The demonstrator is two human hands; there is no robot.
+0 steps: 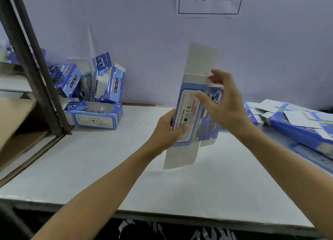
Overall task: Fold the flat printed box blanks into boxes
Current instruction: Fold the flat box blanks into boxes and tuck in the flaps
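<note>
The box blank (191,117), blue and white with a "WARNING" label and "No 5599-20A" on its facing panel, was held upright above the middle of the white desk (100,167), right of frame centre. Plain white flaps stuck out above and below it; the printing on its right panel was blurred and partly hidden by the right hand (223,104). The left hand (167,129) gripped the blank's lower left edge, thumb on the printed panel, the other fingers out of sight behind the card. The right hand's fingers were spread apart and loosely bent in front of the blank's upper right part; motion blur made it unclear whether they touched the card.

At the left of the frame, folded boxes (93,88) marked "DOG" stood and lay in a heap against the pale wall, some hidden behind a dark slanting metal post (30,59). At the right edge, a pile of flat blanks (297,122) lay on the desk, cut off by the frame. A paper sign (209,0) at the top was cut off too.
</note>
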